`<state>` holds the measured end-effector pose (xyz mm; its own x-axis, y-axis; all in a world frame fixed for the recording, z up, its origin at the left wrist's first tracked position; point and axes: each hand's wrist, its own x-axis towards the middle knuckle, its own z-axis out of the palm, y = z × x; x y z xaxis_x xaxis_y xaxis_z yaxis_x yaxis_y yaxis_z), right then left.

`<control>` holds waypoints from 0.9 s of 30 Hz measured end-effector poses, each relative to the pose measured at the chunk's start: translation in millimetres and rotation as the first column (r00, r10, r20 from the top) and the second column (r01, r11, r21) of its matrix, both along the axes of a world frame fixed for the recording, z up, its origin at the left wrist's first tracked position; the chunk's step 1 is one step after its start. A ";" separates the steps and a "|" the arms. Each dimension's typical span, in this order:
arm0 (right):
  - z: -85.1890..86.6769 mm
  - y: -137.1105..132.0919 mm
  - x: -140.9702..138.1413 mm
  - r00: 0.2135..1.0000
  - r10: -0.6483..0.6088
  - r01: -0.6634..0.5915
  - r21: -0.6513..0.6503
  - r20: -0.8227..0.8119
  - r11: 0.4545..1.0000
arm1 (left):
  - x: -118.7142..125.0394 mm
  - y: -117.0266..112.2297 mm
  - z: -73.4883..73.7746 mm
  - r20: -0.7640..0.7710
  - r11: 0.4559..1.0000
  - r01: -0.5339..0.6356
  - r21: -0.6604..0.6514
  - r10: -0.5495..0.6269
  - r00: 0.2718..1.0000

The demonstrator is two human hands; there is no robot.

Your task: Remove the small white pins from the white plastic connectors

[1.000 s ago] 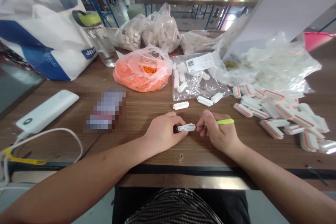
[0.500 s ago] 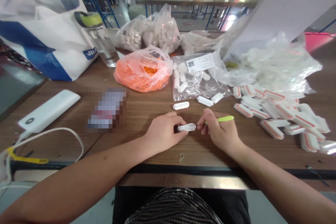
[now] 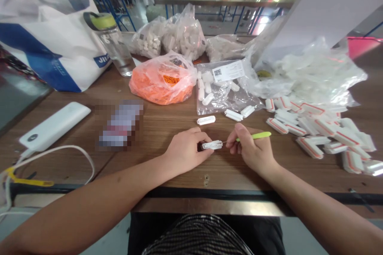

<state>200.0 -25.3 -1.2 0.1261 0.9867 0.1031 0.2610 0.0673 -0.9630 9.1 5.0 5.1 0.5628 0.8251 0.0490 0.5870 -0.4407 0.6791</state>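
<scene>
Between the thumb and fingers of my left hand [image 3: 187, 149] is a small white plastic part [image 3: 212, 145] with a row of tiny holes along its side. My right hand [image 3: 254, 149] pinches a tool with a yellow-green handle [image 3: 259, 135] and a thin metal shaft. The shaft points left, and its tip is at the right end of the white part; whether it goes inside I cannot tell. Just beyond my hands lie three loose white parts, one of them alone [image 3: 206, 120]. To the right is a pile of white parts with orange strips [image 3: 332, 127].
Behind my hands sit a pink bag of orange pieces [image 3: 161, 81] and a clear labelled bag [image 3: 229, 87]. More plastic bags [image 3: 176, 36] stand further back. On the left are a power bank [image 3: 55, 125] with cable, a blurred flat object [image 3: 121, 123], a water bottle [image 3: 115, 46] and a shopping bag [image 3: 54, 44].
My right hand has shifted slightly right with the yellow-green tool, and more of its thin shaft shows beside the white part. My left hand stays nearly still.
</scene>
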 end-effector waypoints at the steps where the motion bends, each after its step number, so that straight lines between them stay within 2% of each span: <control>1: -0.4 0.3 0.1 1.000 0.003 -0.003 -0.002 0.006 1.000 | 0.1 0.2 0.0 -0.004 1.000 -0.001 -0.003 0.001 1.000; 8: 2.0 -1.6 0.0 0.990 0.031 -0.031 -0.003 0.138 1.000 | 0.1 1.1 -1.9 0.002 1.000 0.010 0.007 -0.010 1.000; 13: 0.6 -5.5 1.0 0.968 0.075 -0.096 0.081 0.238 0.992 | 0.3 0.8 -2.3 0.010 1.000 -0.002 0.011 0.002 1.000; 21: -3.5 -2.6 2.9 1.000 0.015 -0.017 0.061 0.025 0.998 | 0.3 1.2 -0.2 0.008 1.000 0.002 -0.009 -0.002 1.000; 27: -1.5 -1.0 0.9 1.000 0.015 -0.015 -0.015 -0.008 1.000 | -0.3 0.6 -0.8 -0.003 1.000 -0.002 0.002 0.002 1.000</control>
